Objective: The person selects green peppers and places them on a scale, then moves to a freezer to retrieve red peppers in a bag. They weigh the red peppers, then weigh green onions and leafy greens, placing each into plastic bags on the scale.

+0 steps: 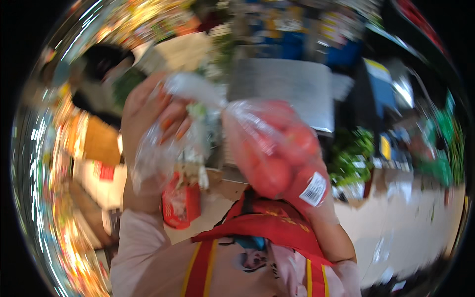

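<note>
A clear plastic bag of red, round produce, probably tomatoes (272, 174), hangs in front of me with a barcode label (313, 189) on its lower right. Its twisted neck runs left to my left hand (159, 111), whose fingers are curled around the gathered plastic. My right hand lies behind or under the bag at its lower right and is hidden; only the forearm (334, 237) shows. Beyond the bag is a flat metal scale platform (285, 85).
Leafy greens (350, 154) lie right of the scale, near a dark machine (374, 92). A red basket (182, 208) stands below my left hand. Blurred goods fill the left side. A person in dark clothing (104, 61) is at the upper left.
</note>
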A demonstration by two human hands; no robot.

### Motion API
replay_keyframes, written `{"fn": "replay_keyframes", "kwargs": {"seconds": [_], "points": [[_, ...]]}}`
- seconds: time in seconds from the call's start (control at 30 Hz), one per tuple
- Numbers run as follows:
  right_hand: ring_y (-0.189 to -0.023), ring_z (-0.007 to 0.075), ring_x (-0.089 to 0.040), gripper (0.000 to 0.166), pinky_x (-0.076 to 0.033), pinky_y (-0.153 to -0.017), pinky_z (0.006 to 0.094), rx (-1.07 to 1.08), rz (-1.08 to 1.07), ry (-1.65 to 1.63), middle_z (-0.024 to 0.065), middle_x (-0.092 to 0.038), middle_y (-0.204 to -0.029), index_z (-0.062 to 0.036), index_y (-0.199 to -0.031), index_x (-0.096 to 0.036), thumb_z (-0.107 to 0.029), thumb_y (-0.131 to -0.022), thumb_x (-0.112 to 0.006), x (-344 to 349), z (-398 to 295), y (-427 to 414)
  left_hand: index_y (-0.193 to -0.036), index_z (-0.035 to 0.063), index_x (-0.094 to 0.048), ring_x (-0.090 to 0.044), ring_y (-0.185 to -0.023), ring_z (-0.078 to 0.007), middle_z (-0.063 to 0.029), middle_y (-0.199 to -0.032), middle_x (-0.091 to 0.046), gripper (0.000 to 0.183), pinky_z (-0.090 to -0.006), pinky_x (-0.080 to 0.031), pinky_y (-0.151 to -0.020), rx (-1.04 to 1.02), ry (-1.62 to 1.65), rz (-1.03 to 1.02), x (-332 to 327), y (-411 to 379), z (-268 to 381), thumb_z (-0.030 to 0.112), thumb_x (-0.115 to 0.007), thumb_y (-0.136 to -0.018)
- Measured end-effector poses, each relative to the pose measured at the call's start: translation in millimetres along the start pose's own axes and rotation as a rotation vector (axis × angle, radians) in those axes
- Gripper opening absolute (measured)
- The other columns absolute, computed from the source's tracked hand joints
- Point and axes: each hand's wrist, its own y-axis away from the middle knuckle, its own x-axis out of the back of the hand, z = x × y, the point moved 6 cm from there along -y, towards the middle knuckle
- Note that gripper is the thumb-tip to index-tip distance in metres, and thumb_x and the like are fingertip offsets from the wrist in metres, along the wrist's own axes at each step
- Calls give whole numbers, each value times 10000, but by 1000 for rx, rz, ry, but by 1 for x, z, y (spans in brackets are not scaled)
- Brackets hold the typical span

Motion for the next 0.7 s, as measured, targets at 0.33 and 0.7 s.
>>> {"fn": "replay_keyframes", "kwargs": {"seconds": [0.33,0.7], "points": [[-1074,306,-456,546,-355,-926,410,-378,-136,-553,220,-380,-1240,-36,-1271,-310,-390,-867,-408,-57,112,-38,-927,-77,-535,-370,-506,-40,33,-590,-410,258,-182,-330,-485,-247,-557,277,209,-13,101,167,-473,-871],[-1091,226,-449,459,-348,-932,311,-524,-235,59,162,-447,-1201,36,-1216,-356,-162,-838,-526,-129,215,-106,-935,-22,-551,-486,-607,-65,-31,-743,-569,184,-186,-396,-518,-197,-513,743,397,84,81,130,-514,-839]]}}
